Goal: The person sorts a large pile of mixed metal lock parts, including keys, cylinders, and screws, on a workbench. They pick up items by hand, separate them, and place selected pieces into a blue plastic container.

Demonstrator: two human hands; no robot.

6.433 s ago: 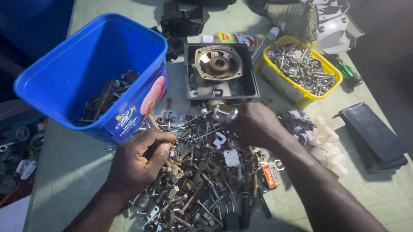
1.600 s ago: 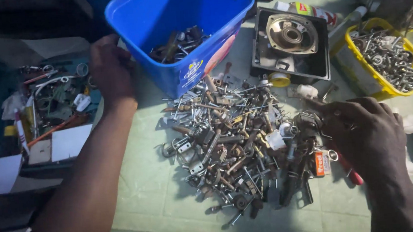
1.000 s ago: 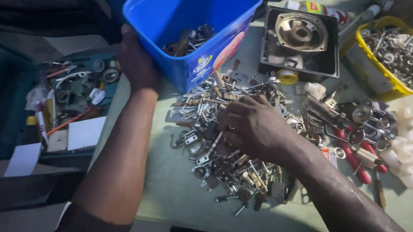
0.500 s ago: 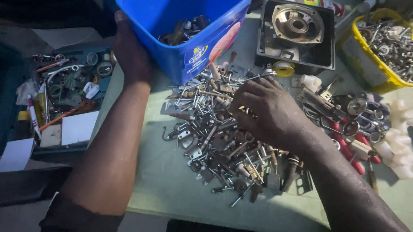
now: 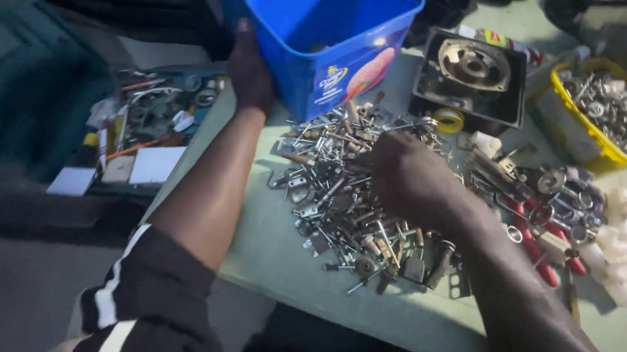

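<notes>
- Pale green tabletop (image 5: 282, 252), matte and a little scuffed, runs from the near edge up to the far right; dim light falls over it.
- One heap of small metal hardware (image 5: 345, 203) lies in the middle of the table: screws, bolts, hooks and brackets, mostly dull silver with some brassy pieces, too many to count.
- One blue plastic tub (image 5: 337, 38), rectangular with rounded corners and a glossy printed side, stands at the far edge of the heap, tilted toward the person.
- The left hand (image 5: 247, 67) clasps the tub's left wall, fingers wrapped round the corner and thumb up near the rim.
- The right hand (image 5: 409, 180) rests palm down on the right part of the heap, fingers curled loosely into the hardware; whether it pinches a piece I cannot tell.
- One black square motor housing (image 5: 472, 77) with a round metal centre sits right of the tub.
- One yellow tray (image 5: 582, 131), far right, is filled with more silver fasteners.
- Red-handled pliers (image 5: 532, 245) and white plastic parts (image 5: 623, 239) lie near right.
- Off the table's left edge, one open toolbox tray (image 5: 148, 121) holds mixed tools.
</notes>
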